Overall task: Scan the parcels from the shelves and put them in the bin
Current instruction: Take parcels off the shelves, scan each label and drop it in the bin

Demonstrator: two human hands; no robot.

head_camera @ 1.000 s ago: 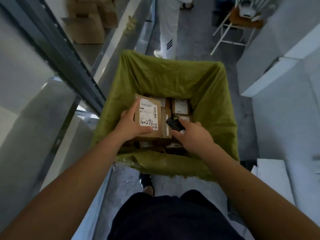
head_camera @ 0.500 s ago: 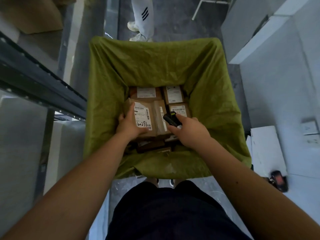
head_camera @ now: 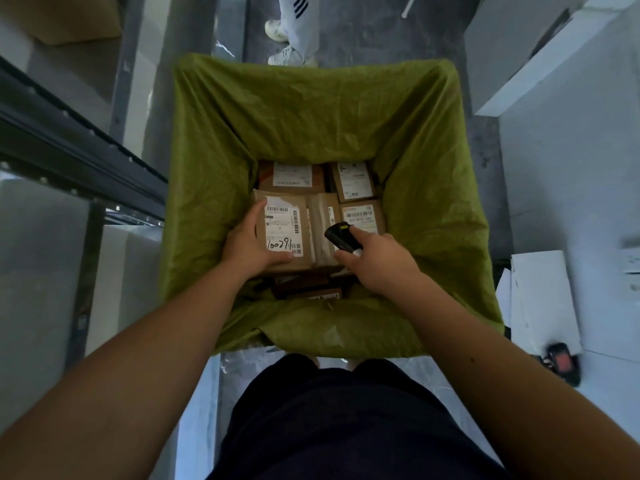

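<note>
- Head view: both bare forearms reach forward and down, side by side, into the bin (head_camera: 311, 133), which is lined with a crumpled olive-green bag.
- The left hand (head_camera: 251, 247) has its grip on a brown cardboard parcel (head_camera: 280, 230): the index finger lies along the parcel's left edge and the thumb presses across its near corner.
- That parcel faces label-up, its white label bearing barcodes and handwritten digits, and sits low inside the bin on top of the other parcels (head_camera: 356, 199).
- The right hand (head_camera: 377, 261) is clenched round a small black scanner (head_camera: 341, 237), whose nose points away from the person and toward the left, close beside the held parcel's right edge.
- The right thumb lies along the scanner's top.
- More labelled boxes lie at the far end of the bin.
- A dark metal shelf rail (head_camera: 69, 147) runs along the left.
- White-trousered legs of another person (head_camera: 298, 26) stand beyond the bin.
- A small dark device (head_camera: 562, 363) lies on the pale surface at right, beside a white sheet (head_camera: 540, 299).
</note>
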